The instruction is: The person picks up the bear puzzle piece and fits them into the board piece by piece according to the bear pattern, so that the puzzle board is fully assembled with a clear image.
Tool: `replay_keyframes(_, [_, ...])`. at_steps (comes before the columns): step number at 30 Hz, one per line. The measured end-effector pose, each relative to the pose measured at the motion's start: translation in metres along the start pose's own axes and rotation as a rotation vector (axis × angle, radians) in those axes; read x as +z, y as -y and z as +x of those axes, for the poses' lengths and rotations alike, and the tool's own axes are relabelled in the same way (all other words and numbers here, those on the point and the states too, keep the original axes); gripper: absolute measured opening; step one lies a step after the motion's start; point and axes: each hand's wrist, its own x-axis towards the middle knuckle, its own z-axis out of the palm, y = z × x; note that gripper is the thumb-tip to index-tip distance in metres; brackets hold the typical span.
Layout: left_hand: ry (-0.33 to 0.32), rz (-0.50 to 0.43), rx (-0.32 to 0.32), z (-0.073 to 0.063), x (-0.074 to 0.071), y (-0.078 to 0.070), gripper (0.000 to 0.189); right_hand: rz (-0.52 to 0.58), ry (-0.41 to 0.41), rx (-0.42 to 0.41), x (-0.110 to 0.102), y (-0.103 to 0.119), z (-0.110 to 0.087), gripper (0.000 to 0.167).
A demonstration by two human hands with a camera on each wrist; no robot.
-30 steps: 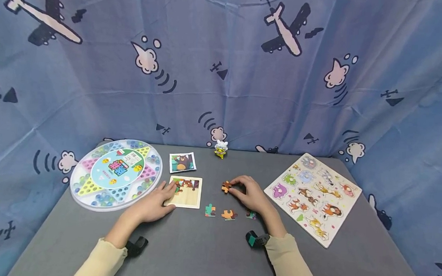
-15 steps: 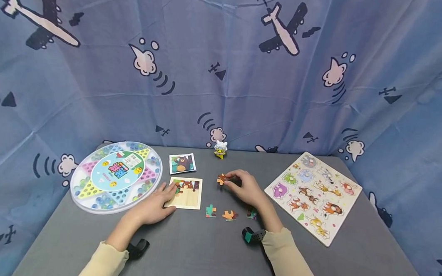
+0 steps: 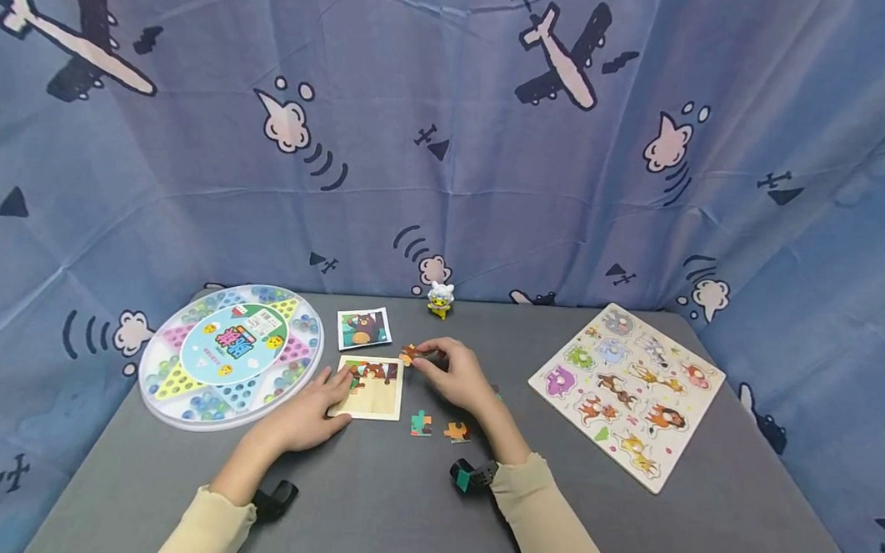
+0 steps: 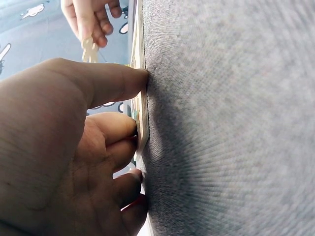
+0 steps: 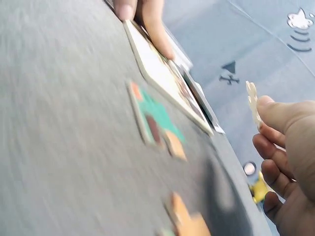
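My left hand (image 3: 306,411) rests at the left side of a small wooden puzzle tray (image 3: 376,401), thumb against its near edge and fingertips over its left part. Jigsaw pieces of a bear picture fill the tray's upper part; bare wood shows below. Just off the tray's upper right corner, my right hand (image 3: 452,376) pinches a brown and orange jigsaw piece (image 3: 408,355) between thumb and fingers. In the right wrist view this piece (image 5: 252,101) is held raised, edge-on. A teal piece (image 3: 421,424) and an orange piece (image 3: 457,431) lie right of the tray.
Another piece (image 3: 496,391) is mostly hidden behind the right wrist. A bear picture card (image 3: 363,328) lies behind the tray. A round marble game board (image 3: 232,345) is at left, an animal puzzle board (image 3: 627,395) at right, and a small figurine (image 3: 440,300) at the back.
My right hand has carried the brown and orange piece leftward and a little away from me, up to the tray. The left hand has stayed on the tray.
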Motion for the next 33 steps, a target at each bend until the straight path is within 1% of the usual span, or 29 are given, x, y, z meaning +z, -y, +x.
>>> replay_keyframes(5, [0.01,0.002,-0.014,0.001,0.0,0.0,0.069,0.011,0.04,-0.026,0.014,0.013,0.002,0.024])
replay_keyframes(13, [0.019,0.01,-0.023,0.001,-0.001,-0.001,0.069,0.02,0.068,-0.066,0.032,0.025,0.001,0.024])
replay_keyframes(18, [0.021,0.003,-0.024,0.0,-0.002,-0.001,0.069,-0.018,0.071,-0.109,0.04,0.025,-0.002,0.025])
replay_keyframes(22, [0.022,0.006,-0.021,0.0,-0.002,0.0,0.069,-0.062,0.068,-0.136,0.045,0.022,-0.004,0.023])
replay_keyframes(26, [0.017,0.01,-0.011,0.0,-0.001,0.001,0.068,-0.082,0.074,-0.157,0.047,0.02,-0.006,0.022])
replay_keyframes(33, [0.024,0.049,0.011,0.001,-0.001,0.002,0.068,-0.109,0.083,-0.156,0.049,0.016,-0.008,0.022])
